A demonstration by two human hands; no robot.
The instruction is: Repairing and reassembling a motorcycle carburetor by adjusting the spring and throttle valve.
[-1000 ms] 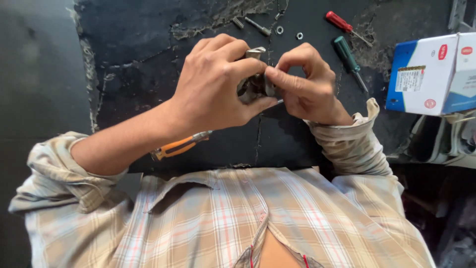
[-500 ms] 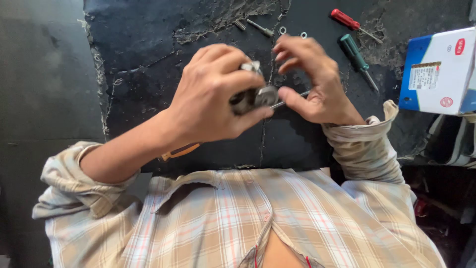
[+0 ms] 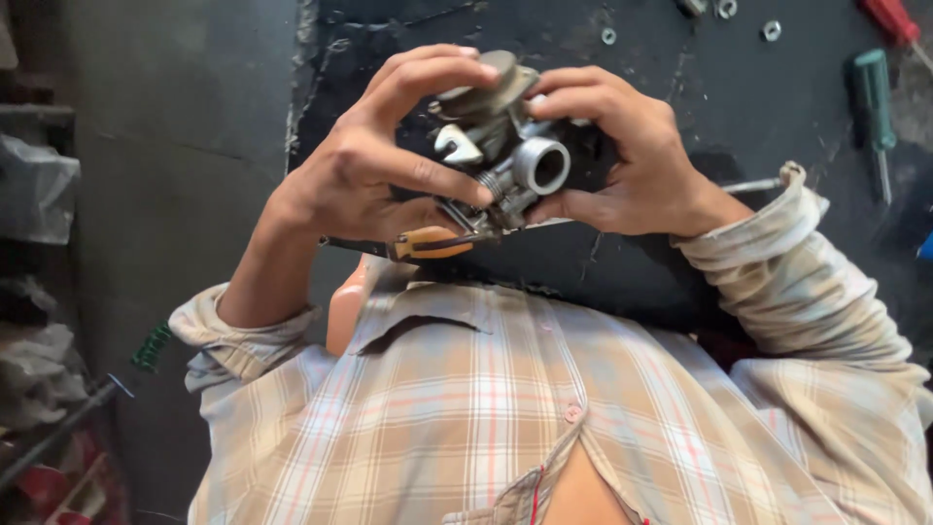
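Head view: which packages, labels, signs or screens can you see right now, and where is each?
Crumpled plastic bags: left edge, on dark shelves, greyish and translucent.
Blue sliver: right edge, beside the dark bench; too little shows to call it a package.
Metal part: gripped by the left hand and right hand; no label visible.
Signs and screens: none in view.

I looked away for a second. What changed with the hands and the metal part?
Both hands, left and right, lifted the metal part off the dark bench toward the camera, its round opening now showing. Both keep their grip; the green screwdriver stayed put.
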